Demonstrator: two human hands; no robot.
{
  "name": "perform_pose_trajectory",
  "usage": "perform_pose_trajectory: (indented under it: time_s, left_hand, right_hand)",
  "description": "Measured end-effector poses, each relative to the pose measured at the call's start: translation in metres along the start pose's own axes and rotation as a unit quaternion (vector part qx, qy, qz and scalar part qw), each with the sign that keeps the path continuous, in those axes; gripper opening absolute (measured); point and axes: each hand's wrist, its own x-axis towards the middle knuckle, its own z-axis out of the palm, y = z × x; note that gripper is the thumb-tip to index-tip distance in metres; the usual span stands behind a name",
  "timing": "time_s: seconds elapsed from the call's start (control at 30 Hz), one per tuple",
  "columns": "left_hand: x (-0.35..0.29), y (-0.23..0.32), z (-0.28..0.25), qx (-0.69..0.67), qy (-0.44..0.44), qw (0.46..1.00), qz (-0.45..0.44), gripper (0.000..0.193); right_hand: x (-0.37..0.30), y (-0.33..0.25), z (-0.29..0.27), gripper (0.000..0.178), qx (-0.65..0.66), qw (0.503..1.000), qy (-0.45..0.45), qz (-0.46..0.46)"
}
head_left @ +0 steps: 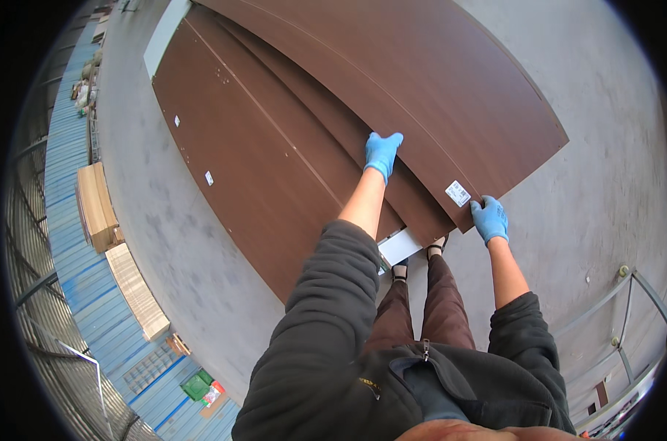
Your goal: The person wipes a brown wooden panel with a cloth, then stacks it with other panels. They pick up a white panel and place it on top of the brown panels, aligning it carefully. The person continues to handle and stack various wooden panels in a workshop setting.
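Note:
A large brown board (422, 81) with a white label (458, 193) near its close end lies tilted over other brown boards. My left hand (381, 156), in a blue glove, grips this board's left edge. At its near edge, just beside the label, my right hand (490, 219) in a matching glove is closed on the board; part of the fingers is hidden. Under its left side another brown board (414, 206) shows, partly covered. Further left lies a wide brown board (238, 140) with small white stickers. A white piece (399, 248) sticks out below the boards near my feet.
Grey concrete floor (164, 213) surrounds the stack. Along the left are stacks of light wooden boards (136, 290) and a green bin (196, 384) on blue slatted surfacing. A grey metal frame on wheels (627, 316) stands at the right. My feet are close to the boards' near end.

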Motion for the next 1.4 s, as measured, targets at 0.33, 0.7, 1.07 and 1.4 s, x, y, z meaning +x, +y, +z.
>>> perform_pose_trajectory:
  time_s: [0.33,0.7,1.07,1.4]
  left_hand:
    - [-0.139,-0.119,-0.061,0.071,-0.087,0.994,-0.001,0.068]
    - [-0.253,-0.229,-0.146,0.097,-0.194,0.971,-0.099,0.023]
    - [-0.25,-0.1,0.017,0.225,-0.17,0.958,0.058,0.03]
    - [-0.325,0.105,0.226,0.262,-0.278,0.922,0.071,0.048]
  right_hand:
    - [-0.049,0.101,0.009,0.064,0.119,0.992,0.051,0.004]
    - [-0.252,0.321,0.042,0.045,0.247,0.919,-0.105,0.289]
    - [-0.227,0.467,-0.058,0.037,0.385,0.854,-0.078,0.34]
    - [-0.047,0.543,-0.334,0.038,0.358,0.891,0.062,0.271]
